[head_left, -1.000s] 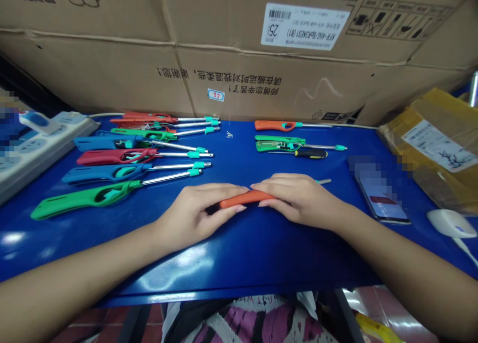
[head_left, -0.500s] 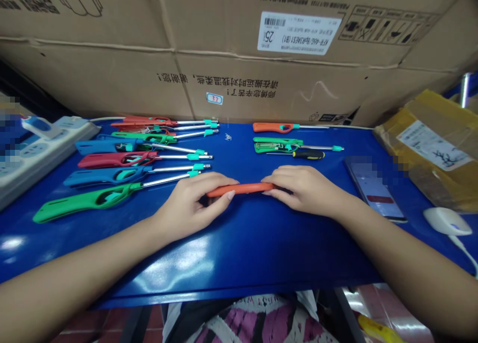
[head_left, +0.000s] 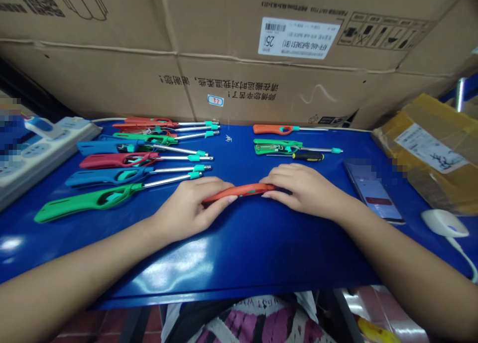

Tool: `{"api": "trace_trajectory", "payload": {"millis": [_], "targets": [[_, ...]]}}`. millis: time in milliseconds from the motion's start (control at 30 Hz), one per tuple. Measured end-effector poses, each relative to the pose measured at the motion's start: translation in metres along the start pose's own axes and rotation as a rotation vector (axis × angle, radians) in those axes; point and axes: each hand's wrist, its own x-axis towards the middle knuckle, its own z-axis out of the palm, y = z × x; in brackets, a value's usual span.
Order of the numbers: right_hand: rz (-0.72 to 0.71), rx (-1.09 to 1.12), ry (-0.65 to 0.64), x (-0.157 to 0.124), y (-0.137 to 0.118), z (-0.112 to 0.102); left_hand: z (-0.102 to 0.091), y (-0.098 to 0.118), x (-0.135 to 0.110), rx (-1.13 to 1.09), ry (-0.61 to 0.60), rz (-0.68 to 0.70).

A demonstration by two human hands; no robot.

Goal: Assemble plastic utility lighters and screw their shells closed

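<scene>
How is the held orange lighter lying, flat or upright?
Flat: orange lighter runs sideways between left hand and right hand, near the table.

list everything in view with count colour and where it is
held lighter: 1, orange, front centre
lighter row: about 7, red, green, blue, left on the table, top ones overlapping
far lighters: 2, orange and green, back centre-right
screwdriver: 1, black and yellow, beside the green one
phone: 1, dark, right of the hands
power strip: 1, white, far left
corded device: 1, white, right edge
parcel: 1, yellow-brown, back right
cardboard boxes: at least 2, brown, along the back
table: 1, blue
left hand: grips the held lighter's left end
right hand: grips its right end
</scene>
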Motion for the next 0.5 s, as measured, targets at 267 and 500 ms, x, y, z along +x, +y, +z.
{"api": "trace_trajectory", "payload": {"millis": [267,500], "targets": [[0.25,-0.282,0.002,-0.014,0.038,-0.014,-0.019,-0.014,0.005,0.028,0.137,-0.154],[0.126,-0.186,-0.01,-0.011,0.045,-0.017,-0.02,-0.016,0.005,0.019,0.138,-0.166]]}}
